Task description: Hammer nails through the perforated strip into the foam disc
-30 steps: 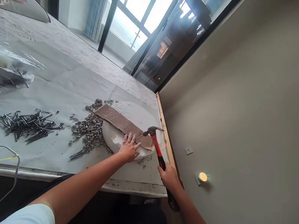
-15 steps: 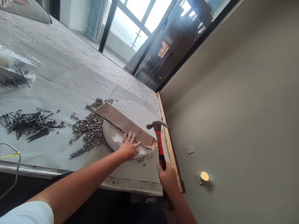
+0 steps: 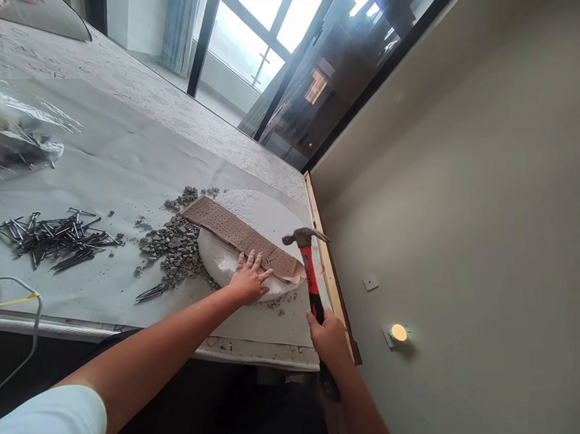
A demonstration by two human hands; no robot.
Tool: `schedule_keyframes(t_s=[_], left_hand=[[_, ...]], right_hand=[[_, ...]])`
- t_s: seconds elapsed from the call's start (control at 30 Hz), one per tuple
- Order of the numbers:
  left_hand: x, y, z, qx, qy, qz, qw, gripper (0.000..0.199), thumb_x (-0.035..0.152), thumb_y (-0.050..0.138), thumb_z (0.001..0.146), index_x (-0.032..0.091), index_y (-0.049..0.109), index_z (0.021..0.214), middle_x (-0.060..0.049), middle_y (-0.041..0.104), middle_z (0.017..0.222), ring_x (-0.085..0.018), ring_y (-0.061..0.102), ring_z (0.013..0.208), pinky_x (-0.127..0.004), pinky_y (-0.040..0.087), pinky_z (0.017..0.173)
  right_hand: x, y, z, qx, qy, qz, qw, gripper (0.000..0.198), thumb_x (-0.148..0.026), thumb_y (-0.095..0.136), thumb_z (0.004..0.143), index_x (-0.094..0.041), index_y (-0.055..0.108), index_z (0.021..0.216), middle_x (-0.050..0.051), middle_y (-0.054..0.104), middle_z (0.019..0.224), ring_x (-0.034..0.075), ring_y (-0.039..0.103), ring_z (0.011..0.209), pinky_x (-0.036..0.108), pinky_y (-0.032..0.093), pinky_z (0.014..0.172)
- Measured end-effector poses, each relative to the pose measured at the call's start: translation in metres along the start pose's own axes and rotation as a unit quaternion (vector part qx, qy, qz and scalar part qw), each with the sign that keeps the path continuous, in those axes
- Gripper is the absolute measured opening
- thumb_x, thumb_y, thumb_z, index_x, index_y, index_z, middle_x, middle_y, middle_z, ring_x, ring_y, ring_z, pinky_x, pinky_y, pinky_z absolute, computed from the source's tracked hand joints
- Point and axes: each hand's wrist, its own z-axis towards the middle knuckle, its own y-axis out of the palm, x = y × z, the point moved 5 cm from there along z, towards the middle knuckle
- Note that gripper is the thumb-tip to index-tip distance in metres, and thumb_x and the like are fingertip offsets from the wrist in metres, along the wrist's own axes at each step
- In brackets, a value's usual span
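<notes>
My left hand lies with fingers spread on the near edge of a brown strip dotted with small holes. The strip lies slantwise across a round white slab. My right hand is closed round the black and red handle of a claw hammer, held upright at the slab's right side with its head raised. Grey stone chips are heaped along the slab's left edge. A few nails lie by the chips, and a larger pile of dark nails is further left.
A clear plastic bag with dark contents sits at the far left. A grey cable loops at the front left. Beyond the right end of the grey sheet run a wooden edge and a wall. Glass doors stand behind.
The view has shifted slightly. My left hand stays spread on the strip, and my right hand still holds the hammer raised in nearly the same place.
</notes>
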Motion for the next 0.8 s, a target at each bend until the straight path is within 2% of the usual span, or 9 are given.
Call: schedule_keyframes(t_s=[0.1,0.23,0.3,0.4,0.5,0.6,0.67,0.73,0.8], left_hand=[[0.000,0.001,0.000,0.003,0.000,-0.003,1.000,0.060,0.052,0.051,0.079,0.033,0.041,0.135,-0.008,0.014,0.152,-0.036,-0.003,0.138,-0.057,-0.012,0.104],[-0.002,0.002,0.000,0.007,0.001,-0.002,1.000,0.060,0.052,0.052,0.078,0.032,0.043,0.134,-0.008,0.013,0.152,-0.036,-0.003,0.138,-0.056,-0.010,0.105],[-0.002,0.002,0.000,0.008,0.004,0.000,1.000,0.060,0.052,0.053,0.078,0.033,0.043,0.134,-0.008,0.012,0.152,-0.036,-0.003,0.138,-0.056,-0.008,0.105],[-0.002,0.003,0.000,0.010,0.009,0.002,1.000,0.061,0.052,0.052,0.078,0.033,0.041,0.135,-0.009,0.012,0.152,-0.036,-0.003,0.138,-0.057,-0.007,0.105],[-0.001,0.001,-0.001,0.020,0.015,0.002,1.000,0.059,0.052,0.052,0.078,0.032,0.043,0.134,-0.010,0.013,0.152,-0.037,-0.003,0.138,-0.058,-0.006,0.105],[0.000,-0.005,-0.006,0.027,0.042,-0.009,0.999,0.063,0.046,0.058,0.076,0.032,0.041,0.135,-0.011,0.016,0.151,-0.038,0.001,0.138,-0.059,-0.003,0.105],[-0.003,-0.016,-0.011,0.041,0.058,-0.022,0.997,0.066,0.038,0.061,0.074,0.031,0.039,0.136,-0.011,0.021,0.150,-0.037,0.008,0.138,-0.059,0.002,0.105],[-0.012,-0.035,-0.018,0.085,0.055,-0.041,0.994,0.059,0.031,0.057,0.076,0.028,0.044,0.133,-0.011,0.032,0.146,-0.033,0.021,0.136,-0.057,0.009,0.107],[-0.032,-0.061,-0.027,0.151,0.029,-0.075,0.985,0.044,0.024,0.049,0.079,0.023,0.056,0.122,-0.011,0.049,0.134,-0.027,0.041,0.125,-0.050,0.023,0.106]], right_hand=[[0.002,-0.008,0.005,0.021,0.003,-0.017,1.000,0.028,-0.035,0.044,0.081,-0.015,0.062,0.090,0.010,0.066,0.078,0.023,0.061,0.074,0.028,0.041,0.063],[0.008,0.022,0.008,-0.045,0.009,-0.034,0.998,0.021,-0.028,0.046,0.079,-0.015,0.062,0.084,0.010,0.066,0.076,0.023,0.061,0.073,0.028,0.042,0.062],[0.010,0.032,0.006,-0.057,0.011,-0.023,0.998,0.021,-0.027,0.045,0.079,-0.015,0.062,0.084,0.010,0.066,0.077,0.023,0.061,0.073,0.028,0.042,0.063],[0.007,0.022,0.003,0.004,0.001,-0.009,1.000,0.025,-0.031,0.043,0.081,-0.015,0.060,0.091,0.011,0.066,0.081,0.024,0.061,0.076,0.029,0.042,0.065],[0.003,0.007,-0.002,0.048,0.004,-0.005,0.999,0.026,-0.036,0.042,0.082,-0.016,0.057,0.089,0.011,0.064,0.079,0.024,0.058,0.073,0.032,0.040,0.064],[0.000,0.011,-0.009,0.027,0.025,0.086,0.996,0.022,-0.040,0.047,0.079,-0.019,0.053,0.080,0.005,0.058,0.067,0.020,0.054,0.061,0.031,0.040,0.057],[-0.003,0.027,-0.016,-0.037,0.068,0.222,0.972,0.024,-0.044,0.051,0.077,-0.021,0.047,0.075,-0.002,0.050,0.057,0.013,0.046,0.045,0.027,0.037,0.046],[-0.013,0.046,-0.023,-0.111,0.108,0.378,0.913,0.030,-0.048,0.057,0.073,-0.022,0.041,0.073,-0.007,0.042,0.052,0.008,0.036,0.035,0.023,0.032,0.036],[-0.029,0.059,-0.029,-0.161,0.121,0.498,0.844,0.036,-0.048,0.063,0.068,-0.022,0.039,0.073,-0.010,0.040,0.051,0.005,0.033,0.032,0.020,0.029,0.032]])
